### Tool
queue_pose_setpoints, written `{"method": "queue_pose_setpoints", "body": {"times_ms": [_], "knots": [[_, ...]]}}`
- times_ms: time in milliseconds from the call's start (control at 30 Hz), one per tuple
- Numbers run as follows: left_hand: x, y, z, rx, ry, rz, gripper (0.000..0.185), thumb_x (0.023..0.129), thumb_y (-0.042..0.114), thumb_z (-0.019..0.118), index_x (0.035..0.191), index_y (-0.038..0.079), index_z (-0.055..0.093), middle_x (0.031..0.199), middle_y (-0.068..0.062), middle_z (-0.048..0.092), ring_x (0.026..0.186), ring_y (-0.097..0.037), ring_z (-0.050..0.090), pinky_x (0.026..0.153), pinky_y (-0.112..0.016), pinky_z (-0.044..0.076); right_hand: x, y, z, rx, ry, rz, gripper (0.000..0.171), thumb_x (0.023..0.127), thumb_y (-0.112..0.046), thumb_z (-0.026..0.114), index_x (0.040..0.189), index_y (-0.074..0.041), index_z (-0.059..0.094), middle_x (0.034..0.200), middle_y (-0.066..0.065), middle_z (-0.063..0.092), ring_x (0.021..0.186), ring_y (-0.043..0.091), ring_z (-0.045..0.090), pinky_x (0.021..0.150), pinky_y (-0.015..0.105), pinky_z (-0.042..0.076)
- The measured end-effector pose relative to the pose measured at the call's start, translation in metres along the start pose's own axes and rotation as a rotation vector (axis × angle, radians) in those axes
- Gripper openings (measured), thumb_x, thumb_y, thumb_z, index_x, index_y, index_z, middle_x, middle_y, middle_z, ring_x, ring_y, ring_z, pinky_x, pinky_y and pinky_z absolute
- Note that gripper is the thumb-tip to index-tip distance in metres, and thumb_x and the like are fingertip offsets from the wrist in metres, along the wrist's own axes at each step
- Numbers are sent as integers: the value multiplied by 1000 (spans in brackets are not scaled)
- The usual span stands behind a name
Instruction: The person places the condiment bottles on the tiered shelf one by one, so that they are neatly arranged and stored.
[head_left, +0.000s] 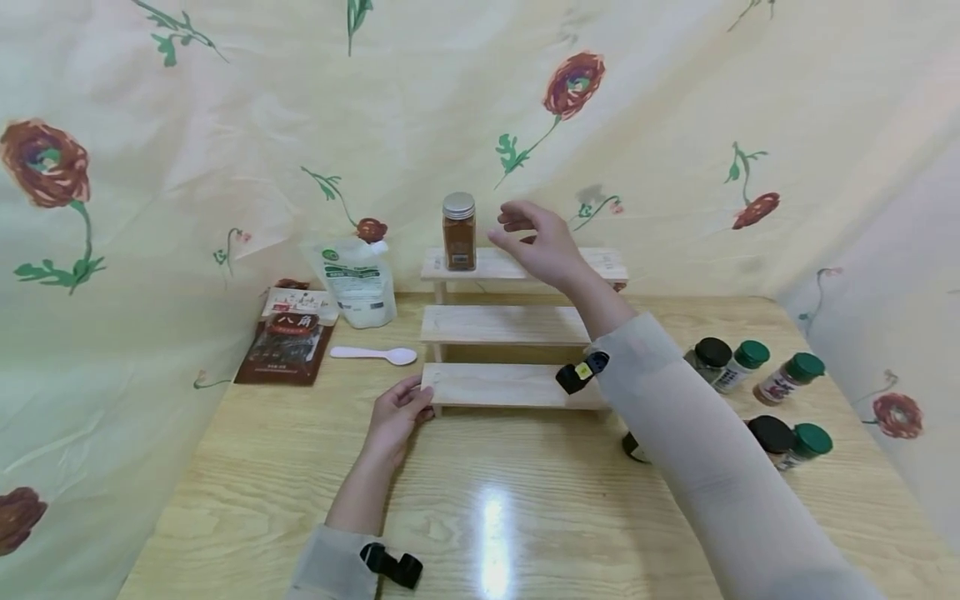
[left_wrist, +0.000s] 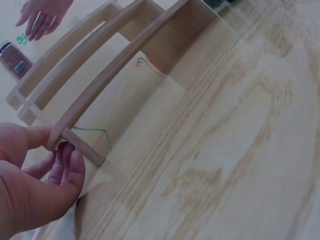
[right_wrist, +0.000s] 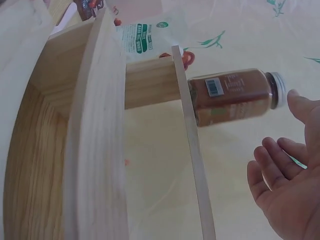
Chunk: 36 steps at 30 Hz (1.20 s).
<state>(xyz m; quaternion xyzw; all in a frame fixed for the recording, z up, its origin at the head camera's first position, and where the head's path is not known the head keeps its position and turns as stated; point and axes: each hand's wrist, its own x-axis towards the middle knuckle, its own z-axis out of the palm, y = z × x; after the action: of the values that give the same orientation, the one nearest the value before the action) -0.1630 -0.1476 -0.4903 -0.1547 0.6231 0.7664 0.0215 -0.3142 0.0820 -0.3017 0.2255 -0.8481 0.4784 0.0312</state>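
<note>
A three-step wooden rack (head_left: 506, 383) stands on the table. A brown spice jar (head_left: 459, 231) with a silver lid stands upright on its top step, at the left. My right hand (head_left: 542, 242) hovers open just right of the jar, apart from it; the right wrist view shows the jar (right_wrist: 232, 95) beyond the spread fingers (right_wrist: 267, 170). My left hand (head_left: 401, 412) grips the left end of the rack's lowest step; in the left wrist view its thumb and fingers (left_wrist: 67, 162) hold the corner of the rack (left_wrist: 100, 85).
Several spice jars with green and black lids (head_left: 750, 354) lie on the table at the right. A white pouch (head_left: 358, 283), a dark red packet (head_left: 288, 337) and a white spoon (head_left: 375, 355) sit left of the rack. A flowered cloth (head_left: 225, 125) hangs behind.
</note>
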Motion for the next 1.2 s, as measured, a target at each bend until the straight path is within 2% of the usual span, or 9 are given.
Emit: {"method": "queue_pose_setpoints", "body": {"times_ms": [200,433,700,1200], "knots": [[-2,-1,-2,1,3,1,39,97,1,66,133,-10,56,97,-8,65,80,-11,62,71,-20,57,-26,7,-13,-9,45,21,53,99,-32,68,142,-4,54,128,10,63,117,24,59,100,43,51],[-3,0,-5,2,19,-4,39,97,1,65,134,-9,57,95,-6,64,79,-10,62,70,-19,57,-54,10,-30,-27,71,23,48,99,-29,69,139,-5,57,124,12,64,115,24,61,97,44,52],[-6,2,-3,-3,-6,7,41,99,2,64,136,-12,53,96,-6,63,82,-9,61,71,-19,57,-75,16,-50,-76,105,35,52,100,-29,67,143,-5,52,125,15,64,115,27,61,97,48,51],[-4,2,1,-1,-4,-19,41,98,1,65,136,-8,55,96,-5,64,80,-10,62,70,-19,57,-115,34,-91,-180,130,105,54,100,-33,66,143,-4,52,125,15,64,115,28,60,96,47,50]]}}
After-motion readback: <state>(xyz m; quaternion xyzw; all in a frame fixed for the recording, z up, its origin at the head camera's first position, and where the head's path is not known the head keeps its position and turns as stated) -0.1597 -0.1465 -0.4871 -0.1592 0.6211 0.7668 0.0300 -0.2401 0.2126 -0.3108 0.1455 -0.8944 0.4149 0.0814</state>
